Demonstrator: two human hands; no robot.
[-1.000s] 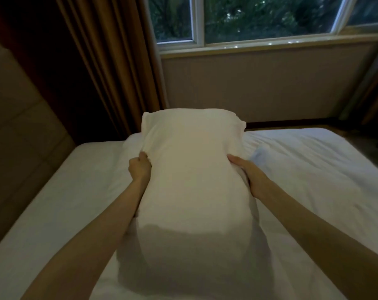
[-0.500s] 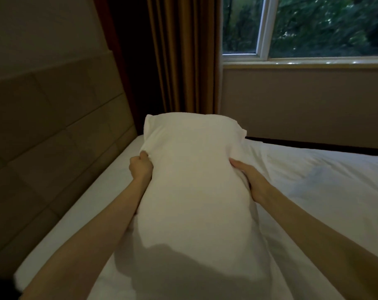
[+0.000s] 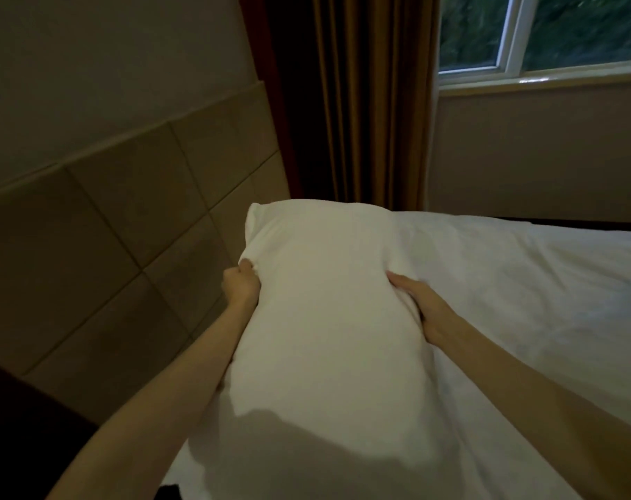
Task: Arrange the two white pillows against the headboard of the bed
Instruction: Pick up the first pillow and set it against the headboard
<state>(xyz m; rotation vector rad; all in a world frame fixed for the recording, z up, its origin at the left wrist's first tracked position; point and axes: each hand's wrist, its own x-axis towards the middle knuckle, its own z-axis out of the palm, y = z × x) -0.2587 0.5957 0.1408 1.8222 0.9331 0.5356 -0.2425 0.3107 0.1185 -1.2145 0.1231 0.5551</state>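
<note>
I hold one white pillow (image 3: 328, 301) lengthwise in front of me, above the bed's white sheet (image 3: 523, 290). My left hand (image 3: 240, 286) grips a pinch of the pillow's left edge. On the right edge, my right hand (image 3: 420, 304) presses in with its fingers curled into the fabric. The beige padded headboard (image 3: 108, 247) stands on the left, close beside the pillow's left side. Only this one pillow is in view.
A brown curtain (image 3: 371, 102) hangs in the corner beyond the pillow. A window (image 3: 545, 34) with a sill sits above a beige wall at the back right. A dark surface (image 3: 18, 427) lies at the lower left beside the bed.
My view has swung left, so the headboard fills more of the left side. The pillow has moved with both hands toward the headboard and the bed's corner. Both grips are unchanged.
</note>
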